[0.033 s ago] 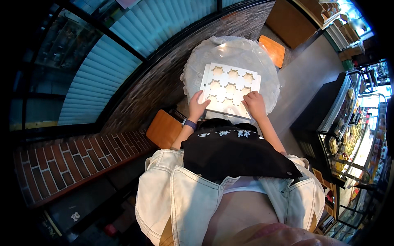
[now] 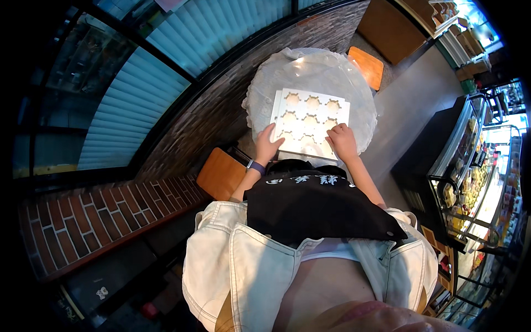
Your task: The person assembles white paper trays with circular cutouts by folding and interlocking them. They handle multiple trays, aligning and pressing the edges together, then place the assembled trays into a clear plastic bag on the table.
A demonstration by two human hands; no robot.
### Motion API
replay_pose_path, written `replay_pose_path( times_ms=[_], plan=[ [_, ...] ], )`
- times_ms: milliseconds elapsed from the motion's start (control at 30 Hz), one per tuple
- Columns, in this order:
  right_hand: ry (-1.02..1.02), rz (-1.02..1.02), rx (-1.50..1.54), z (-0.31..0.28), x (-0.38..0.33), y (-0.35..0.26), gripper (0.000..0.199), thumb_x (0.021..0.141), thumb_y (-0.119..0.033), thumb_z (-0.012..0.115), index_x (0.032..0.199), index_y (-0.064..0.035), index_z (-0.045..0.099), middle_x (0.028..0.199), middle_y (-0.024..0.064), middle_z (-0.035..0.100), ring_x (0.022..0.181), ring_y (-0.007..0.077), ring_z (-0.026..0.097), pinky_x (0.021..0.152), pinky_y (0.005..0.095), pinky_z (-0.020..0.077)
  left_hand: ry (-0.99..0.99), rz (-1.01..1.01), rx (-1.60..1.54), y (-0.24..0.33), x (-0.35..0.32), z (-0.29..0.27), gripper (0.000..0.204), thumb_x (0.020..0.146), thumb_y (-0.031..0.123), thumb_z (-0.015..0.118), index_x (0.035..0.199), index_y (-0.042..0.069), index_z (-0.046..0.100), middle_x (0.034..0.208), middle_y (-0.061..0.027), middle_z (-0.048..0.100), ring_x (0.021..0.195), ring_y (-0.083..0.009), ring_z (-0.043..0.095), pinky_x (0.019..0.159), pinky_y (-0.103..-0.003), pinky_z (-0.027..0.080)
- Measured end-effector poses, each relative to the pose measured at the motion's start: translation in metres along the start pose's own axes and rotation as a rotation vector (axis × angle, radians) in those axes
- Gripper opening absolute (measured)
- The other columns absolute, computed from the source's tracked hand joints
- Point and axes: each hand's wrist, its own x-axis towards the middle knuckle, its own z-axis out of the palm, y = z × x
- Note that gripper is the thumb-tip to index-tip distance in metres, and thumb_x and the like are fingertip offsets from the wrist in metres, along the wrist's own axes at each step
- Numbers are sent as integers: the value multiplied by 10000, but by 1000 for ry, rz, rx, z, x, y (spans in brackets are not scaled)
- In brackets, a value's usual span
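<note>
A white card sheet with several scalloped cut-out holes lies flat on a round table covered in clear plastic film. My left hand grips the sheet's near left corner; a purple band is on that wrist. At the near right edge my right hand holds the sheet, fingers curled on its top face. Both forearms reach forward over a black apron on my lap.
An orange stool stands to my left below the table, and another orange stool stands beyond it. A dark brick wall with blinds above it curves along the left. A glass display case with food stands at the right.
</note>
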Motion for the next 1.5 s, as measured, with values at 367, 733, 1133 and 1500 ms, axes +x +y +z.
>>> replay_pose_path(
  times_ms=[367,733,1133,1500],
  plan=[
    [-71,127,-40,45,-31,17,239,731,-172,763,948,-99,699,971,56,649,1031,279,565,878,402,481,-273,590,637,37,30,17,131,727,161,744,806,91,667,973,-61,605,979,-283,565,802,-413,476],
    [-219,214,-75,40,-21,18,365,687,-218,776,1033,-121,711,999,63,683,1085,284,550,953,420,438,-373,635,747,23,39,33,40,785,137,667,781,104,690,887,-53,604,932,-265,578,785,-387,527],
    [-363,140,-92,40,-14,29,332,703,-299,777,977,-132,694,985,49,697,1073,270,541,959,427,410,-334,607,699,27,34,31,51,766,141,701,799,102,697,899,-56,612,934,-269,567,791,-382,513],
    [-353,341,9,33,-9,18,389,676,-303,741,1039,-165,732,956,55,715,1063,288,515,929,416,369,-349,550,674,28,36,33,49,771,138,702,814,115,704,874,-50,627,933,-278,570,808,-388,506]
  ],
)
